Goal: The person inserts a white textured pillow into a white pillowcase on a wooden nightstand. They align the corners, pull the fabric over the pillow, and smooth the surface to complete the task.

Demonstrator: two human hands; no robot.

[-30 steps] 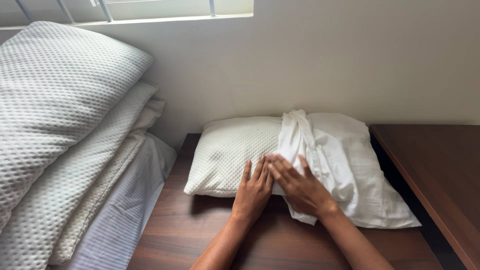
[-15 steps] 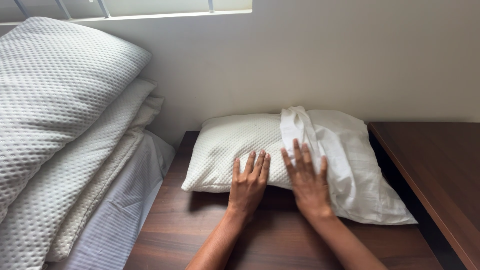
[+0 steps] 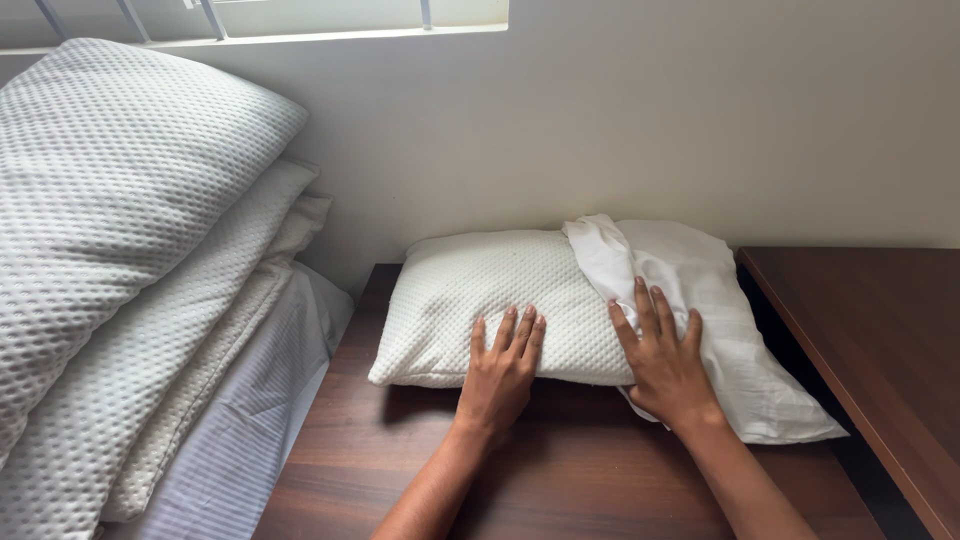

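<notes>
My left hand (image 3: 500, 375) lies flat, fingers spread and extended, palm down on the near edge of the textured white pillow (image 3: 490, 300); it grips nothing, only presses. My right hand (image 3: 665, 360) is likewise open and flat, fingers fanned toward twelve o'clock, resting where the bunched mouth of the smooth white pillowcase (image 3: 700, 300) meets the bare pillow. Neither hand has closed on any cloth.

The pillow lies lengthwise on the dark wooden table (image 3: 560, 470), its far side close to the pale wall (image 3: 700, 120). Its half toward three o'clock is inside the case; the half toward nine o'clock is uncovered. The loose closed end of the case trails off toward four o'clock, near the gap beside a second wooden surface (image 3: 880, 340).

As I judge it, the main risk is slippage: with open palms only pressing, the case could ride back toward three o'clock, or the whole pillow could slide on the smooth wood toward the wall. The gathered fold at twelve o'clock of my right hand could also snag and bunch further. The trailing end might drop into the gap at three o'clock.

At nine o'clock, a stack of textured white pillows (image 3: 120, 220) leans over a striped sheet (image 3: 250, 430). A barred window (image 3: 300, 20) sits at eleven o'clock. I see no packages, labels or signs anywhere in view.
</notes>
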